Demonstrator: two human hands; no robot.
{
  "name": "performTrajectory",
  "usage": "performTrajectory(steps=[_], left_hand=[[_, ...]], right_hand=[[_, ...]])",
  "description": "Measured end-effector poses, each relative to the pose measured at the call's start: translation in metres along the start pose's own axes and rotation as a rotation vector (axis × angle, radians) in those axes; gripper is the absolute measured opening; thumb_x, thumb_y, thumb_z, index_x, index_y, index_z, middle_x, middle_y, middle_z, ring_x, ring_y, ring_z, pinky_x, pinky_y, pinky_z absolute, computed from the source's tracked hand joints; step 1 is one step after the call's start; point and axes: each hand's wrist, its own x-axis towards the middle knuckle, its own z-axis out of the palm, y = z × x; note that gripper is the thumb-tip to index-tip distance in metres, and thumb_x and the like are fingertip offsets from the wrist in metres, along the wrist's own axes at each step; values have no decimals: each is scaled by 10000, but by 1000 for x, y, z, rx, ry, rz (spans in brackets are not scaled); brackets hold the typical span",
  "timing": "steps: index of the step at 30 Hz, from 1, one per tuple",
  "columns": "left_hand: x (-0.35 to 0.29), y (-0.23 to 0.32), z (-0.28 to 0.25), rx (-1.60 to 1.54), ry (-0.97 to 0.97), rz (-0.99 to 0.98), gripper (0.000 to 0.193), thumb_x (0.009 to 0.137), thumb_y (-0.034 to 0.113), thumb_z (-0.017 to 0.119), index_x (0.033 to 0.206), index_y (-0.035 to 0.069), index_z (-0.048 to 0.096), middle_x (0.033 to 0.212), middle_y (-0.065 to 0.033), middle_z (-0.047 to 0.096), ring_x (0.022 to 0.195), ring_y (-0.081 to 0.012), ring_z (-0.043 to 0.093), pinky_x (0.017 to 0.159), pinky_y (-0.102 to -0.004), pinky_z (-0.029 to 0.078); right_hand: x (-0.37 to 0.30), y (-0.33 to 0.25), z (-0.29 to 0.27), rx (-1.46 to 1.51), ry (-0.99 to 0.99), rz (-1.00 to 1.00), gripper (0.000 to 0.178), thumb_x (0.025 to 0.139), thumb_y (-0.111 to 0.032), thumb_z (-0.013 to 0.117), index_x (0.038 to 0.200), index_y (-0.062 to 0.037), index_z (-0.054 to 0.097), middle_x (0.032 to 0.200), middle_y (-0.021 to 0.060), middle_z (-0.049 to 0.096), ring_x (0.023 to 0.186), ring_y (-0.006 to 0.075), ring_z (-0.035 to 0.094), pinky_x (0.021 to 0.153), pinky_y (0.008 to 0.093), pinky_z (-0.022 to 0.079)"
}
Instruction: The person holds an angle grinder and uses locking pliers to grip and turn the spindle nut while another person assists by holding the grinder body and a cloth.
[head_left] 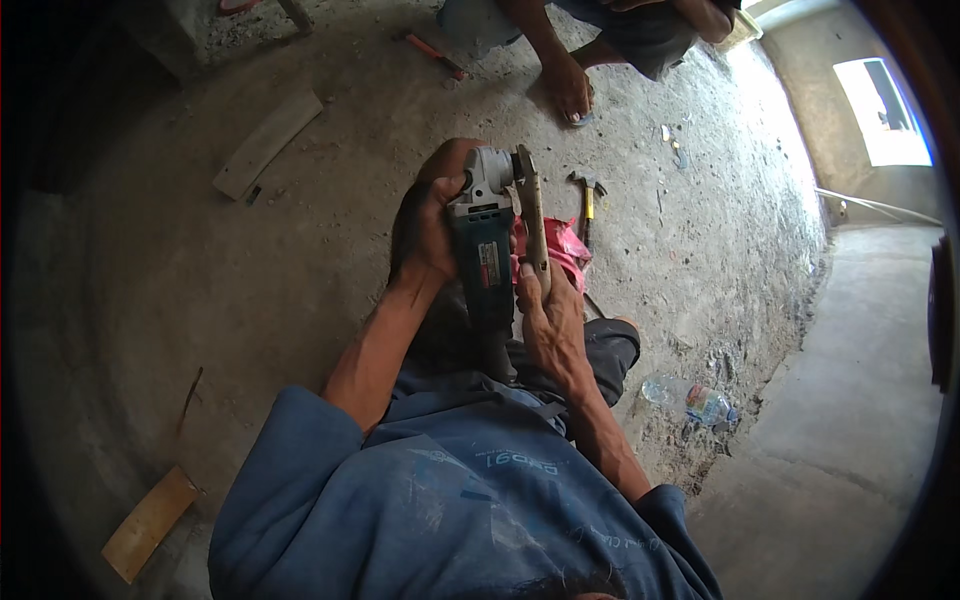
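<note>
My left hand (432, 238) is closed around the upper body of an angle grinder (483, 265), dark teal with a grey metal head. The grinder stands head up in front of my torso, its tail toward my lap. In my right hand (553, 322) is a narrow beige strip (533, 215), seen nearly edge-on, gripped at its lower end. Its upper end lies against or very near the grinder's head, where the disc is mostly hidden; I cannot tell whether they touch. Behind my right hand lies crumpled pink-red plastic or cloth (568, 246).
A claw hammer (588, 208) with a yellow grip lies beyond the pink-red material. Farther off are a red-handled tool (434, 54) and a squatting person's hand (568, 88). Boards (266, 146) lie at left, one (150, 524) lower. A plastic bottle (708, 404) lies at right.
</note>
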Motion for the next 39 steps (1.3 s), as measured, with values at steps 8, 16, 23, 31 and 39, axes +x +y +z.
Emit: performTrajectory(steps=[8, 16, 23, 31, 39], left_hand=[[7, -1, -14, 32, -36, 47, 645, 907, 563, 535, 1264, 28, 575, 898, -170, 704, 725, -302, 717, 675, -423, 614], [9, 1, -21, 85, -30, 59, 668, 898, 598, 511, 1236, 24, 556, 906, -175, 684, 741, -349, 700, 709, -456, 591], [10, -1, -25, 41, -10, -12, 658, 895, 593, 536, 1193, 8, 574, 914, -166, 685, 708, -335, 701, 690, -438, 602], [11, -5, -12, -48, -46, -30, 628, 909, 527, 547, 1312, 47, 504, 969, -136, 674, 722, -292, 711, 670, -422, 616], [13, -6, -31, -23, -43, -38, 691, 876, 587, 574, 1318, 60, 504, 981, -133, 672, 718, -278, 711, 650, -408, 622]], right_hand=[[10, 2, 8, -11, -17, 9, 418, 1064, -377, 469, 1233, -19, 603, 756, 209, 638, 696, 333, 663, 671, 443, 494], [19, 21, 18, -18, 34, -6, 484, 1075, -431, 413, 1114, 5, 620, 780, 243, 629, 715, 396, 639, 667, 483, 469], [23, 28, 22, -181, 10, 58, 633, 1084, -503, 271, 1044, 22, 624, 838, 274, 638, 795, 473, 616, 732, 543, 442], [14, 33, 32, -42, 45, 72, 643, 1081, -542, 274, 1097, 9, 606, 834, 239, 625, 740, 402, 604, 699, 495, 453], [12, 20, 23, 1, 66, 176, 646, 1059, -587, 355, 963, 13, 573, 681, 132, 520, 634, 248, 518, 611, 417, 426]])
